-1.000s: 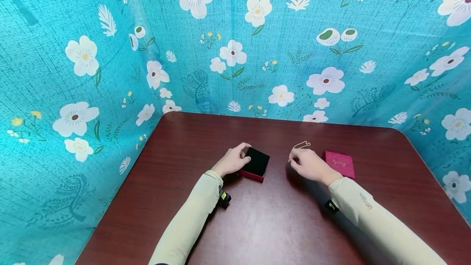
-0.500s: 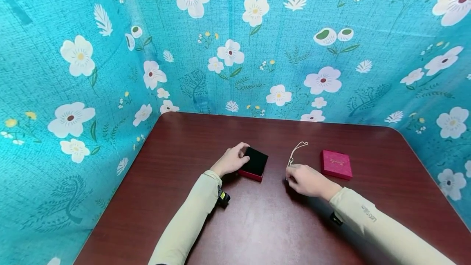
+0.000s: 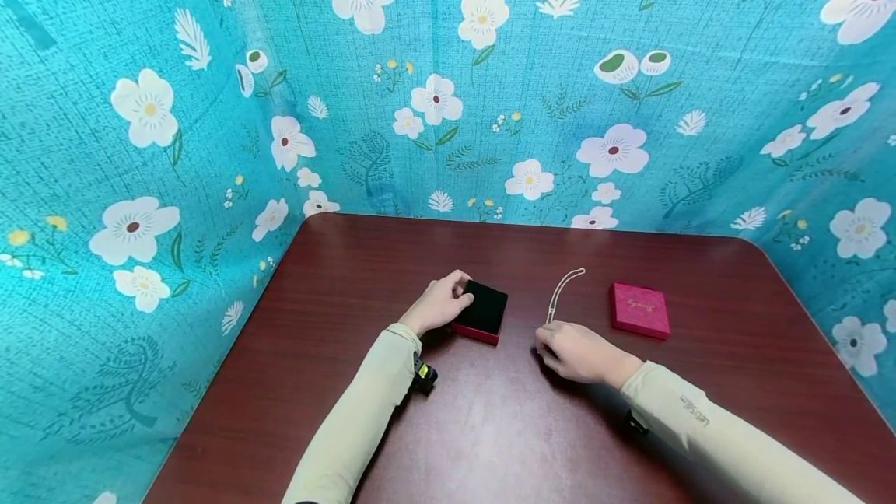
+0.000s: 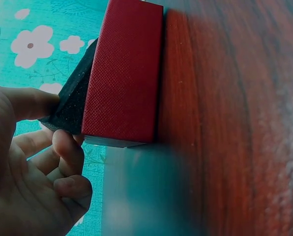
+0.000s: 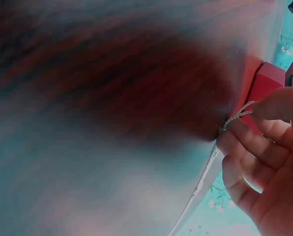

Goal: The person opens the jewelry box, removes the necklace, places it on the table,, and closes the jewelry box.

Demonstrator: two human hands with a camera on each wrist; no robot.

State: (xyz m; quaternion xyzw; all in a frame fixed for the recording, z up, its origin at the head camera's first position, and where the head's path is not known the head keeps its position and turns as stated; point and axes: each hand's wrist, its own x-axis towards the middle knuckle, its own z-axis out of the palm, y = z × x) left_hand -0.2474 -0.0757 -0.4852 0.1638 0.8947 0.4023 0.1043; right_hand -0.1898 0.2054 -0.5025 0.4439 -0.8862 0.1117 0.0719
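Square magenta cardboard lid (image 3: 640, 309) off, thin pale-gold chain (image 5: 200, 182) outside.
Left fingers (image 4: 33, 102) pinch the black square pad (image 4: 72, 108), tilted from its red box (image 4: 124, 73) — right fingers (image 5: 277, 105) pinch the chain.

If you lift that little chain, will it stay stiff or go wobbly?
Probably wobbly: the chain lies in a soft curve on the table beyond the right hand. It looks thin, so it's likely light, and its two close strands might tangle.

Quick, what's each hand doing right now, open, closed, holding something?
Left hand: closed, pinching the black insert tilted up from the red box.
Right hand: closed, pinching the thin chain.
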